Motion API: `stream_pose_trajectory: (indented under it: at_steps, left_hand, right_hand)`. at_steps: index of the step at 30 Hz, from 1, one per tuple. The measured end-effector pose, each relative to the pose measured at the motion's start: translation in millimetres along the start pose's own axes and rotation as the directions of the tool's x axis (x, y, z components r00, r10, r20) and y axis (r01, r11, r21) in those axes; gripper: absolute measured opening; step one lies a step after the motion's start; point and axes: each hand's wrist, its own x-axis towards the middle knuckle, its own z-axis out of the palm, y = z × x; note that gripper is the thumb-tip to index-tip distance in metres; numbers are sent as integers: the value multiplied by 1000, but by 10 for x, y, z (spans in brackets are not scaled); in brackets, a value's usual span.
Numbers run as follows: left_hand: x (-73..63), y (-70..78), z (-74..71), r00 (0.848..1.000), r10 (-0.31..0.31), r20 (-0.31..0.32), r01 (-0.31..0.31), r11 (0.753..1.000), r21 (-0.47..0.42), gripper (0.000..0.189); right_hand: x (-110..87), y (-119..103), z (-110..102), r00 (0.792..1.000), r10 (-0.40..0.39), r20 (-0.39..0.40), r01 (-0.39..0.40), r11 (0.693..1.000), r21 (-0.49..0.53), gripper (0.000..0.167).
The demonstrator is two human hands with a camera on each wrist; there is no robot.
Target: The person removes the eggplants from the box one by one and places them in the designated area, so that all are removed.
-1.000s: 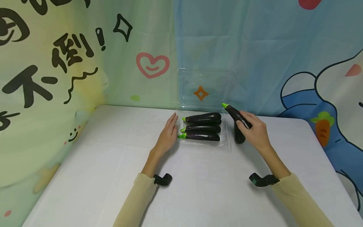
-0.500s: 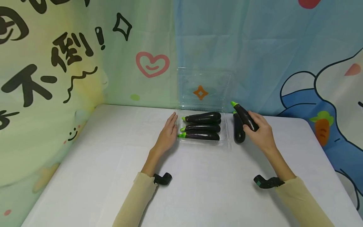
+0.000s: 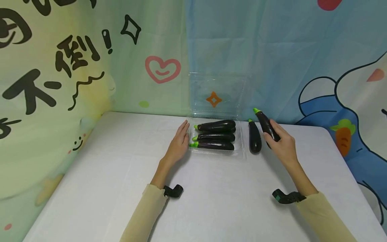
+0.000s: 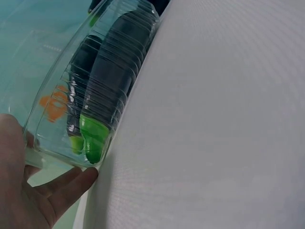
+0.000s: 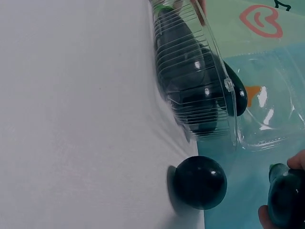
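Observation:
My right hand [image 3: 283,145] grips a dark eggplant [image 3: 266,124] by its thick lower part, its green stem end pointing up and left. Just left of it, a second eggplant [image 3: 255,137] lies on the table, stem away from me. A clear plastic clamshell box [image 3: 239,143] holds several eggplants [image 3: 214,144] lying sideways, stems to the left. My left hand [image 3: 177,144] rests with straight fingers at the box's left side. In the left wrist view, fingertips [image 4: 88,179] touch the box's end near a green stem [image 4: 94,138]. The right wrist view shows the held eggplant [image 5: 286,198] at its edge.
The box's transparent lid [image 3: 219,90] stands open against the printed backdrop [image 3: 272,67] behind the table. A white cloth covers the table [image 3: 223,201]. Black wrist cameras sit on my left wrist [image 3: 173,191] and right wrist [image 3: 287,197].
My right hand has moved right with its eggplant, from beside the box to beyond the eggplant on the table, which now shows fully. My left hand has stayed put.

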Motion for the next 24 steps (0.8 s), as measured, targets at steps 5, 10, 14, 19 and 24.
stream_pose_trajectory:
  at_steps: [5, 10, 14, 19, 24]
  left_hand:
    - [5, -6, 2, 1000, -3, 3, 3, 1000, 6, 50]
    - [2, -6, 0, 1000, -13, 6, 13, 1000, 9, 50]
    - [2, -4, -4, 1000, -21, 9, 20, 1000, 14, 50]
    - [0, 3, -10, 1000, -18, 10, 18, 1000, 12, 50]
    - [-4, 7, -12, 1000, -14, 10, 14, 1000, 10, 50]
  right_hand:
    - [-2, 51, 23, 997, -3, -75, 4, 1000, 18, 52]
    - [-14, 69, 9, 996, 44, -72, -43, 999, 5, 51]
    - [-36, 55, -15, 994, 99, -47, -100, 995, -11, 48]
    - [-54, 59, -23, 991, 119, -53, -120, 993, -13, 47]
    - [-80, 100, -32, 989, 140, -43, -140, 990, 0, 55]
